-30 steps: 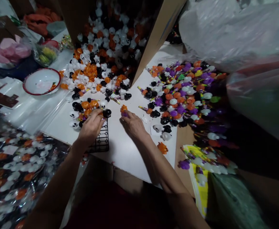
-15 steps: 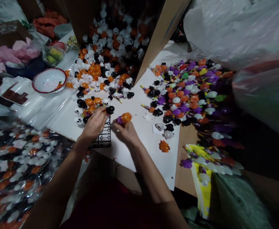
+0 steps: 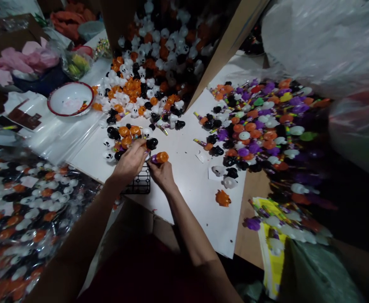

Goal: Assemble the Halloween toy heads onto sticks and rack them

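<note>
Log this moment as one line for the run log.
left hand: curled over toy cluster, black grid | right hand: pinching orange-purple toy | surface: white sheet

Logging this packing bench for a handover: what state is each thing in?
right hand, closed on orange toy
left hand, curled over black grid tray, grip unclear
cardboard box, tipped over, toys spilling out
bowl, upright
lone orange piece, lying flat on white sheet

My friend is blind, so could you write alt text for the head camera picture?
A person's right hand pinches a small orange toy above a white sheet, the left hand beside it over a black grid tray. Heaps of orange, white and black toys spill from a cardboard box behind.
</note>
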The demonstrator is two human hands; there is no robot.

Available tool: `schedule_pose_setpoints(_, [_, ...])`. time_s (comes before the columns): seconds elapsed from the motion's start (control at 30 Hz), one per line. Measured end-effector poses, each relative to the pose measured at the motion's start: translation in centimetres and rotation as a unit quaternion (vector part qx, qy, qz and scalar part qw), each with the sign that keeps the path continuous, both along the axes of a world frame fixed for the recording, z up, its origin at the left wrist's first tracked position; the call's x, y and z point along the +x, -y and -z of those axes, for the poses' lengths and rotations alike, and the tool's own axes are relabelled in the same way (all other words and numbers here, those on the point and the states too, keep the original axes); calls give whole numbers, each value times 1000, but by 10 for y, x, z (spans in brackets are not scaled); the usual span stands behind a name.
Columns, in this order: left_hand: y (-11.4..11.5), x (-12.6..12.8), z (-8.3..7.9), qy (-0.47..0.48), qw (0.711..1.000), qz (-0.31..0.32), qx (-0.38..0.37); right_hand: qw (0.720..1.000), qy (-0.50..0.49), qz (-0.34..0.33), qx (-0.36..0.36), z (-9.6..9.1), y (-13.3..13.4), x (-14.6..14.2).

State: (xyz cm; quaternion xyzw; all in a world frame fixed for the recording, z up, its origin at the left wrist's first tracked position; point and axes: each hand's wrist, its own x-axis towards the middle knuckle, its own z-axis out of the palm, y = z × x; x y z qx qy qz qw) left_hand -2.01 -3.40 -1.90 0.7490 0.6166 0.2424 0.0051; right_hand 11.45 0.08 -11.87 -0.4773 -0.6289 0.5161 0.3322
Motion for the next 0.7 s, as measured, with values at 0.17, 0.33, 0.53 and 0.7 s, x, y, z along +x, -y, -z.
schedule_pose_setpoints(0.17, [0, -2, 4, -4, 999, 9, 36, 1000, -16, -7, 20, 2, -2, 3])
schedule_pose_setpoints(0.33, [1, -3, 6, -4, 999, 15, 37, 998, -31, 5, 52, 0, 2, 3])
schedule_pose_setpoints(0.53, [2, -4, 6, -9, 999, 14, 44, 985, 121, 1, 125, -11, 6, -3])
schedule_pose_setpoints(0.7, [4, -5, 5, -7, 999, 14, 50, 956, 249, 15, 157, -16, 1, -7])
